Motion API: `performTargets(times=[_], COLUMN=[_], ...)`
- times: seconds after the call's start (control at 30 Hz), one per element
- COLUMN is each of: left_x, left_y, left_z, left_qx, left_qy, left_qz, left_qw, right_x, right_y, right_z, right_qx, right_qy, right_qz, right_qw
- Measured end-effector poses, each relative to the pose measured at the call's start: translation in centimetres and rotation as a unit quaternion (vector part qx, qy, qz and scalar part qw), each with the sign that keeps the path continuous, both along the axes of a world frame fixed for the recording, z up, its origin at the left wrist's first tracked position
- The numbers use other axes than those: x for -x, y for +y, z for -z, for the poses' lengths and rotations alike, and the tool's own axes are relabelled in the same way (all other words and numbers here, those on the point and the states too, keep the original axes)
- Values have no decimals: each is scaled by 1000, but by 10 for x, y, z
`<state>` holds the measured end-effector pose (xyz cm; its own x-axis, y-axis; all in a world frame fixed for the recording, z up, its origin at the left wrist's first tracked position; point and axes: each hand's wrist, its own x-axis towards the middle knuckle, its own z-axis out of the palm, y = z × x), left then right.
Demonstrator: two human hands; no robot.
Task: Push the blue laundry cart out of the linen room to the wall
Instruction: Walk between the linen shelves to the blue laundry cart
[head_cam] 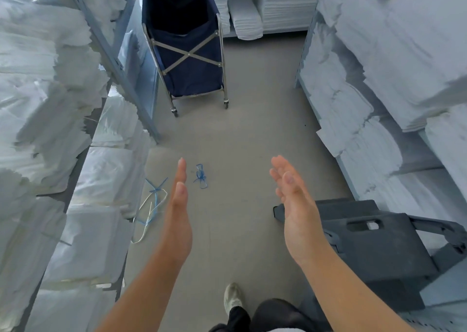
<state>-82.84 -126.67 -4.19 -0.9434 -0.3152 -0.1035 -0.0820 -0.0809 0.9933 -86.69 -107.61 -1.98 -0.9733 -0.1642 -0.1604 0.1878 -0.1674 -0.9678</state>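
Observation:
The blue laundry cart stands at the far end of the aisle, close to the left shelves. It has a dark blue fabric bag on a metal frame with crossed braces and small wheels, and its bag looks empty. My left hand and my right hand are stretched out in front of me, palms facing each other, fingers straight and holding nothing. Both hands are well short of the cart, with bare floor between.
Shelves packed with folded white linen line both sides and the back wall. Blue plastic ties and a longer string lie on the grey floor. A dark grey step stool sits at the right near my feet.

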Motion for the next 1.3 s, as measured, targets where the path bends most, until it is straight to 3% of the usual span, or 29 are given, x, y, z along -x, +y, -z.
performTargets(times=[0.43,1.3], left_x=[94,353], left_y=[-26,-13], left_z=[13,4], left_qx=[-2,39], left_qy=[-13,-28], left_qz=[25,35], left_qw=[1000,998], right_x=[83,336], right_y=[-19,-8], right_z=[16,25], right_qx=[-21,-6], right_qy=[-1,-23], right_qz=[36,37], right_qw=[999,999])
